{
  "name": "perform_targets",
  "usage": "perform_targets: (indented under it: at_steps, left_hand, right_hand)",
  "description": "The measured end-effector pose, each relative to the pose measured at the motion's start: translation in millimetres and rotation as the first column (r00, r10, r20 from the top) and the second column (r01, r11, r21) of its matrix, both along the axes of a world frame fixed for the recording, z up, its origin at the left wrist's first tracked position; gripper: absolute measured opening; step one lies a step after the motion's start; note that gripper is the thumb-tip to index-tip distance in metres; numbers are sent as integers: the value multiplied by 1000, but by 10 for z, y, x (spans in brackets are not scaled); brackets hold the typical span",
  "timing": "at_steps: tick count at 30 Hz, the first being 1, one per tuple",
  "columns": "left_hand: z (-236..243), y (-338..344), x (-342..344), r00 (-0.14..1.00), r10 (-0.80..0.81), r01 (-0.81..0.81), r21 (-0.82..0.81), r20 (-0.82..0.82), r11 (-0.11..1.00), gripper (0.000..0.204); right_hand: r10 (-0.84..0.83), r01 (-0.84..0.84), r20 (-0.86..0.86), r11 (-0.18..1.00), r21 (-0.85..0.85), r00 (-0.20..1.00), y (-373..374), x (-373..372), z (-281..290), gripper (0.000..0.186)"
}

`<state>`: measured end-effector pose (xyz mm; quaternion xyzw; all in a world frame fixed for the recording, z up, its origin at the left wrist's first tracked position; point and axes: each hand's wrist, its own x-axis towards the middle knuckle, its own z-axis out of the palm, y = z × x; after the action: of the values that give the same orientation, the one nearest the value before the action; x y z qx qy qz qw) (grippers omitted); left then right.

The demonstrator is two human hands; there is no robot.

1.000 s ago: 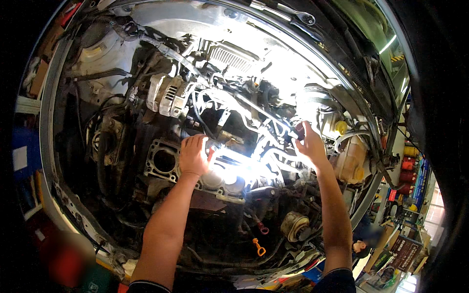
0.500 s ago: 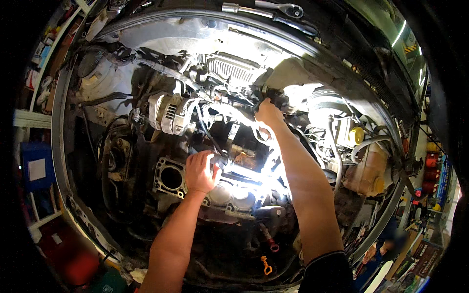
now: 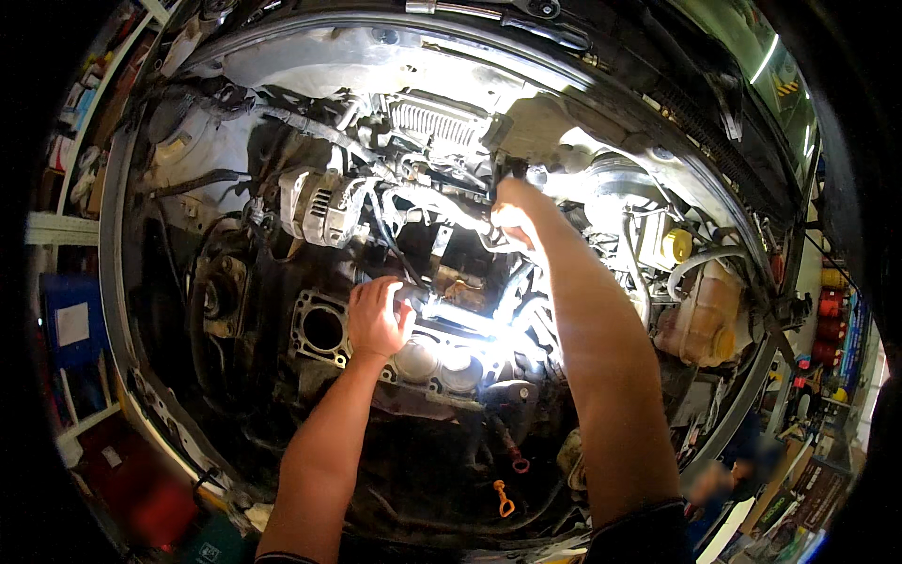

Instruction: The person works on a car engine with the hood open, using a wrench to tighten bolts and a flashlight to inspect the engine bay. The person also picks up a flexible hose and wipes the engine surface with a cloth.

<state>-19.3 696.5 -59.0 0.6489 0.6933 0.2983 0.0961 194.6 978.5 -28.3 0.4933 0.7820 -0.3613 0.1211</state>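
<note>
My left hand [image 3: 379, 320] lies over the rear edge of an open engine block [image 3: 324, 327], its fingers curled around a dark tube-shaped part [image 3: 411, 297]. A round cylinder bore shows left of this hand, and two bright piston tops lie to its right. Farther back, my right hand [image 3: 519, 214] reaches across the bay to the dark parts below the firewall, next to a wiring bundle [image 3: 432, 199]. Its fingers are bent closed; what they grip is hidden behind the hand. Strong glare washes out the pipes between my arms.
An alternator [image 3: 315, 207] sits at left behind the block. On the right are a yellow-capped reservoir [image 3: 675, 246] and a brownish coolant tank [image 3: 703, 320]. An orange dipstick handle [image 3: 505, 498] stands near the front. A ratchet [image 3: 540, 11] lies along the far edge.
My right hand has turned, with its fingers now bent down behind the wrist. My left hand keeps its place on the block. The whole view has shifted slightly.
</note>
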Motion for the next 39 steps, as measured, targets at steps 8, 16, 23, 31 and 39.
perform_targets:
  at_steps: [8, 16, 23, 31, 39]
  left_hand:
    - [-52, -53, -34, 998, 33, -34, -25, -54, 999, 34]
    - [-84, -51, -29, 998, 40, -39, 8, -51, 999, 34]
    - [-53, -35, -28, 999, 12, -13, -32, -48, 999, 37]
    - [-62, -57, -32, 998, 27, -28, -3, -53, 1000, 33]
    - [-93, -86, 39, 995, 27, -25, 28, -92, 999, 32]
  right_hand:
    - [325, -311, 314, 946, -94, 892, -238, -470, 593, 21]
    - [-61, 51, 43, 976, 212, 997, -981, -197, 981, 41]
    - [-90, 278, -358, 808, 519, 929, -1139, 34, 1519, 49]
    - [-126, 488, -644, 764, 423, 755, -1234, 7, 2157, 39]
    - [-112, 462, -600, 751, 471, 792, -2037, 256, 2714, 32]
